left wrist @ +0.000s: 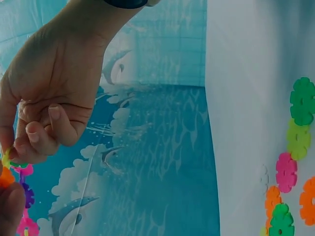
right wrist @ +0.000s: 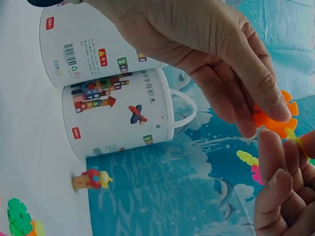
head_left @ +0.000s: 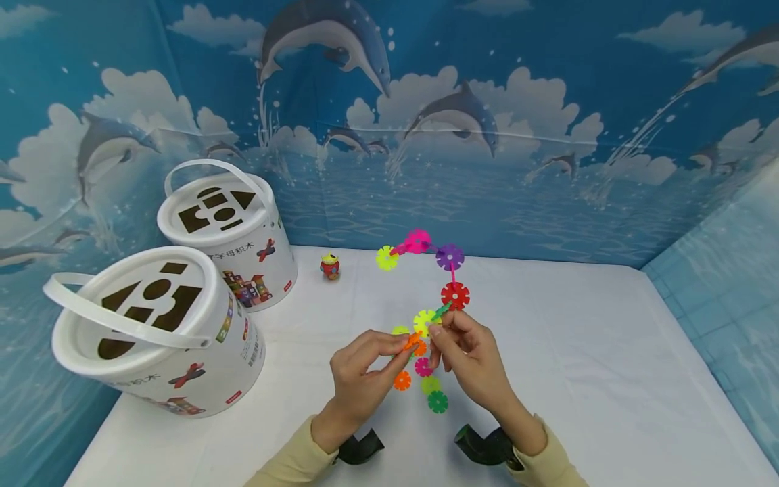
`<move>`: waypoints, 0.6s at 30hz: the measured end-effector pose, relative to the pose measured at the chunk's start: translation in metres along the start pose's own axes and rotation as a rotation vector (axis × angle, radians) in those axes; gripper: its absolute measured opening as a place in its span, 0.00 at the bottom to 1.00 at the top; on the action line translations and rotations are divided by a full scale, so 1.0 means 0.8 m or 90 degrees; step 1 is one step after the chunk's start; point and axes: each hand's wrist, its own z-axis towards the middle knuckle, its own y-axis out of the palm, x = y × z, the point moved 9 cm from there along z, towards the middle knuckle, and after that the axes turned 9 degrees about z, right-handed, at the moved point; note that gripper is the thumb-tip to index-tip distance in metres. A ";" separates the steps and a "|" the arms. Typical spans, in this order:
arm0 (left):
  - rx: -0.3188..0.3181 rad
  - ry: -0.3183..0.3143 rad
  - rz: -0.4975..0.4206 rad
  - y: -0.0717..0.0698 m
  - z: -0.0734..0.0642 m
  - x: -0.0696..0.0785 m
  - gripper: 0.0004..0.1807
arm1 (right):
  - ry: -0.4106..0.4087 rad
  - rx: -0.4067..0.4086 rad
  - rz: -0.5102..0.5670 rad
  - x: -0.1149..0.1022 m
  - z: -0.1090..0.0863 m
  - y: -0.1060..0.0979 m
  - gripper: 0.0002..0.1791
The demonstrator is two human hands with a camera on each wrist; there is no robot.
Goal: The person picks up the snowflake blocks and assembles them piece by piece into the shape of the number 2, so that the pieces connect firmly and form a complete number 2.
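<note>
In front of me, my left hand [head_left: 365, 372] pinches an orange snowflake disc [head_left: 413, 339] between thumb and fingertips. My right hand [head_left: 471, 355] grips the near end of a chain of linked snowflake discs, at a yellow disc [head_left: 426, 322]. Up from there the chain runs through a green disc [head_left: 441, 311], a red disc [head_left: 455, 295], a purple disc [head_left: 449, 257] and a pink disc [head_left: 418, 241]. Another yellow disc [head_left: 387, 258] ends it. In the right wrist view the orange disc [right wrist: 278, 115] is close to the yellow one; fingers hide whether they touch.
Loose discs lie below the hands, among them a green disc [head_left: 437, 402], an orange disc [head_left: 402, 380] and a pink disc [head_left: 423, 366]. Two white lidded buckets [head_left: 243, 379] [head_left: 282, 270] stand at the left. A small toy figure [head_left: 330, 266] is near the back cloth.
</note>
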 end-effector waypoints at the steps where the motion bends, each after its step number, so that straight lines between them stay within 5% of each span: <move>1: 0.005 0.013 -0.003 0.000 0.000 0.002 0.07 | -0.002 0.001 -0.004 0.000 0.000 0.000 0.06; 7: 0.031 0.067 -0.009 0.000 -0.001 0.010 0.09 | -0.013 0.013 -0.011 -0.004 -0.001 -0.003 0.08; 18: 0.055 0.077 -0.009 -0.003 -0.004 0.015 0.09 | 0.003 0.013 0.042 -0.003 -0.002 -0.001 0.09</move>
